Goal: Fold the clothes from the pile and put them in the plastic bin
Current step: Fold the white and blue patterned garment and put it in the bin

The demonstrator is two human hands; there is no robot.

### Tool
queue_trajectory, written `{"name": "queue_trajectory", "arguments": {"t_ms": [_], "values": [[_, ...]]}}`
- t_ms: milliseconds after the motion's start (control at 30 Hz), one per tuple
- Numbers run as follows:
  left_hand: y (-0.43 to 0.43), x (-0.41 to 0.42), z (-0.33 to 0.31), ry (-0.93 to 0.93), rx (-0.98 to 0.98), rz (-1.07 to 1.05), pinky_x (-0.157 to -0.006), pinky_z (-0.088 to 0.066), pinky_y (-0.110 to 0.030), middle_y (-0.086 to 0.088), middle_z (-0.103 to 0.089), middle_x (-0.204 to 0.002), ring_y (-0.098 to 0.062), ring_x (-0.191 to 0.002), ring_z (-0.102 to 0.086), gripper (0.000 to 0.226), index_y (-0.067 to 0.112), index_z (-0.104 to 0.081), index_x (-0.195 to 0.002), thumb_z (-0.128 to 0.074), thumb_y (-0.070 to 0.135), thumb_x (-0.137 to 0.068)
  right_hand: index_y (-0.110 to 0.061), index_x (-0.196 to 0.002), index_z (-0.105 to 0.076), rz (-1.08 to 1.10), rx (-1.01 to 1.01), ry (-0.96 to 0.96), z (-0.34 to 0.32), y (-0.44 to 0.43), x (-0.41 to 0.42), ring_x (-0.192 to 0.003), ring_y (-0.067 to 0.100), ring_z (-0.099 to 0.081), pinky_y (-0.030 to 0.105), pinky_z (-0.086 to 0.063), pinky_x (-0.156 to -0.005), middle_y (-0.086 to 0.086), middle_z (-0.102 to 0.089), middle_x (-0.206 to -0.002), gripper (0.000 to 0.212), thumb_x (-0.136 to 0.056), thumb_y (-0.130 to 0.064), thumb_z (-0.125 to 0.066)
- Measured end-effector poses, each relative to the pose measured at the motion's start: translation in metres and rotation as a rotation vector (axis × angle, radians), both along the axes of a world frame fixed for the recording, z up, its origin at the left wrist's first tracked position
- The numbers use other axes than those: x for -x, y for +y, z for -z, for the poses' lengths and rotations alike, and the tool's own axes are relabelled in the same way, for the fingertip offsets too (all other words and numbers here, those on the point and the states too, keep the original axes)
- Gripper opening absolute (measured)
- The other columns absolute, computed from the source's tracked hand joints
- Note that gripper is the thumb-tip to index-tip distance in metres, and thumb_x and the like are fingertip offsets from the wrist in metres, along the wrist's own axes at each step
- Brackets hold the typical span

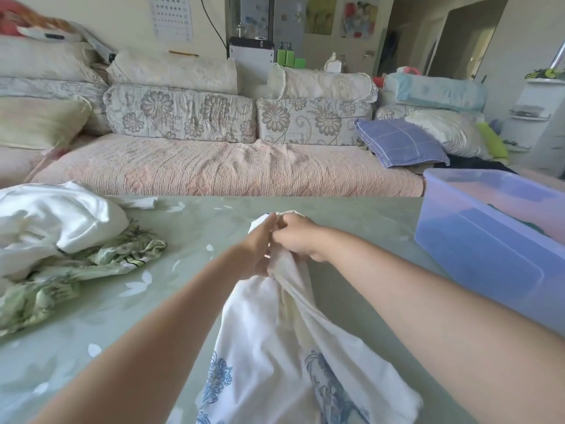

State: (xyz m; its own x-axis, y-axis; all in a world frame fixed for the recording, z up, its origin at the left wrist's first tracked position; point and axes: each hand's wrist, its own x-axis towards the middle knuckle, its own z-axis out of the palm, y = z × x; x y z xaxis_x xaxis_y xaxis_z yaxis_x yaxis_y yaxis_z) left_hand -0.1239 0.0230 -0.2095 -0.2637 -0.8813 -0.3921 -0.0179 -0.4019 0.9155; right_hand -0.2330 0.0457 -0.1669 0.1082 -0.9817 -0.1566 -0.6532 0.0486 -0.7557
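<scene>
At 6 o'clock, nearest us, the white garment [275,347] with blue flower print rises off the green table [367,228] to our hands at centre. Our right hand [298,237] curls round its bunched top. Our left hand [260,249], touching the right, pinches the same bunch. The pile [61,240] lies at 9 o'clock, the plastic bin [489,246] at 3 o'clock, and the sofa [214,166] beyond at 12.

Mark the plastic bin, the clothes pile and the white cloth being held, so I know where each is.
plastic bin [483,255]: head view, on its near side wall.
clothes pile [67,218]: head view, on the white garment on top.
white cloth [269,332]: head view, on its plain middle, between the blue prints.
</scene>
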Motion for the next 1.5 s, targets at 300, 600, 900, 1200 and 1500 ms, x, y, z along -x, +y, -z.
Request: {"name": "queue_trajectory", "arguments": {"t_ms": [300,600,900,1200,1500], "values": [[-0.011,-0.050,0.023,-0.655,0.351,-0.064,-0.073,-0.059,-0.037,-0.011,-0.067,-0.098,-0.026,-0.078,-0.069,0.046,0.017,-0.048,-0.125,-0.065,0.008,-0.083,-0.030,-0.072,-0.068,0.119,0.259,0.248,0.033,-0.016,0.004,-0.087,0.024,-0.068,0.024,-0.048,-0.070,0.000,-0.071,-0.098,0.036,-0.080,-0.001,-0.049],[-0.027,-0.026,0.024,-1.218,0.775,0.179,-0.090,-0.045,-0.037,-0.004,-0.042,-0.132,-0.027,-0.123,-0.045,0.066,0.039,-0.039,-0.144,-0.059,0.022,-0.084,-0.031,-0.104,-0.059,-0.012,0.244,0.724,0.048,-0.052,0.046,-0.105,0.025,-0.061,0.029,-0.043,-0.073,-0.001,-0.056,-0.110,0.030,-0.075,-0.026,-0.064],[-0.069,-0.039,0.019,-0.684,0.461,-0.346,-0.064,-0.043,-0.030,-0.009,-0.060,-0.075,-0.034,-0.093,-0.064,0.015,0.010,-0.059,-0.075,-0.050,0.010,-0.086,-0.012,-0.136,-0.053,0.004,0.730,0.250,0.018,-0.107,0.018,-0.122,0.026,-0.057,0.032,-0.042,-0.104,0.008,-0.054,-0.139,0.048,-0.090,0.002,-0.053],[-0.082,-0.048,0.050,-0.850,0.543,-0.160,-0.088,-0.048,-0.028,-0.006,-0.061,-0.119,-0.029,-0.108,-0.060,0.043,0.030,-0.059,-0.128,-0.055,0.020,-0.086,-0.019,-0.138,-0.058,-0.228,0.510,0.499,0.073,-0.106,0.036,-0.138,0.019,-0.044,0.029,-0.031,-0.114,0.001,-0.050,-0.148,0.048,-0.092,-0.009,-0.051],[-0.082,-0.038,0.048,-0.817,0.779,-0.155,-0.070,-0.035,-0.014,0.002,-0.064,-0.123,-0.023,-0.104,-0.060,0.058,0.022,-0.070,-0.120,-0.045,-0.007,-0.077,-0.022,-0.149,-0.036,0.140,0.210,0.498,0.088,-0.120,0.042,-0.135,0.034,-0.043,0.043,-0.036,-0.109,0.011,-0.042,-0.152,0.052,-0.102,-0.043,-0.032]]}}
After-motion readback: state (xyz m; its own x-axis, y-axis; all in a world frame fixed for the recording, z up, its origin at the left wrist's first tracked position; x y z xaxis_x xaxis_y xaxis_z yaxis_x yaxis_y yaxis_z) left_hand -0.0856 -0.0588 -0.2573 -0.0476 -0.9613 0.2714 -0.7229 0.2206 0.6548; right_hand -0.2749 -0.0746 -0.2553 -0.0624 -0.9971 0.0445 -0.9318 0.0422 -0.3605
